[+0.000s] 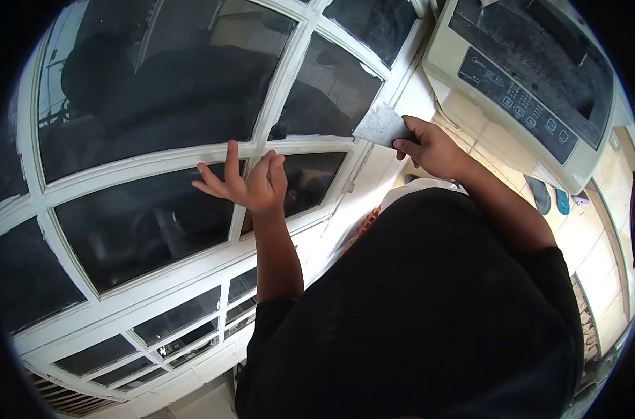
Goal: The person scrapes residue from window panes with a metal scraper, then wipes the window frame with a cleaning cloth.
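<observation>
Right hand (pixel 429 148) pinches scraper blade (pixel 381 126) flat against window frame (pixel 192 159) to shave paint; left hand (pixel 251 183), fingers spread, empty, steadies against frame.

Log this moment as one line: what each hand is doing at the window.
left hand: open, fingers spread at white window frame | right hand: grips flat grey scraper blade at glass pane corner | washing machine: right

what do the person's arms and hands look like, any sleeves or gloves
Both hands are bare, with no gloves. No rings or watch show on the left hand or the right hand. The forearms are uncovered; short black sleeves of a black shirt end near the elbows. No markings are visible on the fabric.
</observation>
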A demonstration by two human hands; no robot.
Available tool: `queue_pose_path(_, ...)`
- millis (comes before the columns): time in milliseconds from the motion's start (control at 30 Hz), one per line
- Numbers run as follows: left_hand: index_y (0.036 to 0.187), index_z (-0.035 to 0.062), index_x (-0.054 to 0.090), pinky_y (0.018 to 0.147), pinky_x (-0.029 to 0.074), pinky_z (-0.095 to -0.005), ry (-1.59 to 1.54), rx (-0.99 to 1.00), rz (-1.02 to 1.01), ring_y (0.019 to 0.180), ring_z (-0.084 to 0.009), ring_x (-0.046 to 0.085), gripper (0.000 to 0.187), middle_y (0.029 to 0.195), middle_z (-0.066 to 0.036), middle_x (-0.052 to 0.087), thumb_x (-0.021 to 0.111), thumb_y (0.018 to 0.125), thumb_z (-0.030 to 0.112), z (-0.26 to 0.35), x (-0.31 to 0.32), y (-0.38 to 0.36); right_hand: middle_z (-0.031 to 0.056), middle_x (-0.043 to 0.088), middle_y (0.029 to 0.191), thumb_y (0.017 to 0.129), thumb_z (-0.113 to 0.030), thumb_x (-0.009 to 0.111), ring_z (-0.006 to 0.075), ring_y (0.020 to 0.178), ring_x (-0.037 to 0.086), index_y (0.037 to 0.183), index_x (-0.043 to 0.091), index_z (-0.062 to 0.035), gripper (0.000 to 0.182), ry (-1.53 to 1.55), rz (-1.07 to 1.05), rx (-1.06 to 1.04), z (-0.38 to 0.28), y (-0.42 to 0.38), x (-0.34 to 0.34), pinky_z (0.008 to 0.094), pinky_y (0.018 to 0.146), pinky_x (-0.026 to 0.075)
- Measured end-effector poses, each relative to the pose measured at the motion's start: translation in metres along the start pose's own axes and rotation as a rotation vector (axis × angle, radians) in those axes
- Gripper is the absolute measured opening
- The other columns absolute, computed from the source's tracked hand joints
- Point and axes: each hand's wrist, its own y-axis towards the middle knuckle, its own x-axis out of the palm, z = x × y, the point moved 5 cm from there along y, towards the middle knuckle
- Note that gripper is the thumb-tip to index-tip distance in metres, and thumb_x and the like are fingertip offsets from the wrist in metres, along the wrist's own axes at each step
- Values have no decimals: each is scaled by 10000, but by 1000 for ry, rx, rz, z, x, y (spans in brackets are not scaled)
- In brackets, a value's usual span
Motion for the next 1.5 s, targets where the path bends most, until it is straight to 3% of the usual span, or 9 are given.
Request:
queue_pose_path(133, 873, 136, 721, 839, 427, -439, -507, -157, -163, 1014, -285, 613, 311, 1078, -69, 689, 622, 915, 429, 78, -3, 45, 45, 641, 798, 961, -113, 586, 108, 721, 551, 903, 533, -12, 128, 27, -5, -82, -12, -9, -4, 308, 701, 458)
queue_pose_path(233, 880, 29, 699, 778, 490, -312, -888, -563, -715, 770, -204, 650, 317, 792, -101, 693, 617, 938, 330, 97, 38, 13, -10, 615, 784, 975, -139, 576, 59, 659, 506, 939, 554, -51, 98, 16, -63, -114, -7, -7, -1, 244, 595, 436)
queue_pose_path(333, 852, 24, 702, 608, 456, -255, -982, -1135, -540, 587, -127, 604, 327, 621, -70, 640, 566, 979, 294, 59, 32, -11, -16, 615, 784, 973, -136, 583, 56, 665, 507, 951, 568, -54, 86, -48, 31, -209, 4, -2, -10, 236, 595, 432)
queue_pose_path(433, 985, 1, 689, 694, 478, -262, -1001, -1284, -505, 694, -97, 602, 293, 705, -60, 656, 514, 1008, 234, 14, 20, -37, -2, 608, 794, 993, -190, 553, 73, 745, 532, 987, 578, -39, 153, -28, 21, -120, 1, -1, -16, 266, 688, 435)
queue_pose_path(633, 1271, -7, 572, 854, 484, -305, -1273, -1237, -773, 918, -164, 633, 409, 983, -117, 687, 514, 1008, 300, 65, 20, -64, 154, 583, 1040, 1021, -364, 458, 241, 965, 584, 1411, 485, -144, 449, -148, -62, -308, -5, 3, 1, 352, 931, 436)
queue_pose_path(867, 1095, 2, 649, 817, 433, -260, -1470, -1342, -1012, 948, -145, 635, 291, 988, -70, 694, 548, 988, 253, 119, 25, -67, 123, 541, 1017, 960, -492, 503, 279, 1036, 566, 1430, 464, -229, 540, -773, -114, -293, -29, -4, 34, 407, 923, 425)
queue_pose_path(967, 1079, -22, 636, 845, 468, -294, -1511, -1425, -714, 946, -135, 624, 258, 971, -86, 679, 568, 970, 202, 106, 27, -59, 108, 525, 1037, 954, -523, 489, 269, 1025, 561, 1443, 445, -239, 568, -746, -142, -257, -35, 1, 41, 430, 936, 401)
queue_pose_path(1200, 1062, -24, 634, 734, 443, -278, -1481, -1566, -717, 875, -144, 644, 318, 942, -88, 672, 561, 979, 274, 98, 33, -97, 123, 533, 1045, 936, -513, 533, 282, 1029, 565, 1437, 449, -206, 594, -979, -9, -388, -50, 0, 61, 473, 928, 405)
queue_pose_path(1500, 959, -23, 643, 702, 427, -281, -1393, -1538, -739, 769, -137, 644, 368, 840, -76, 670, 530, 998, 325, 76, 46, -100, 153, 674, 929, 947, -237, 601, 275, 845, 650, 1145, 575, -3, 308, -222, -135, -17, -23, 44, 75, 359, 792, 500)
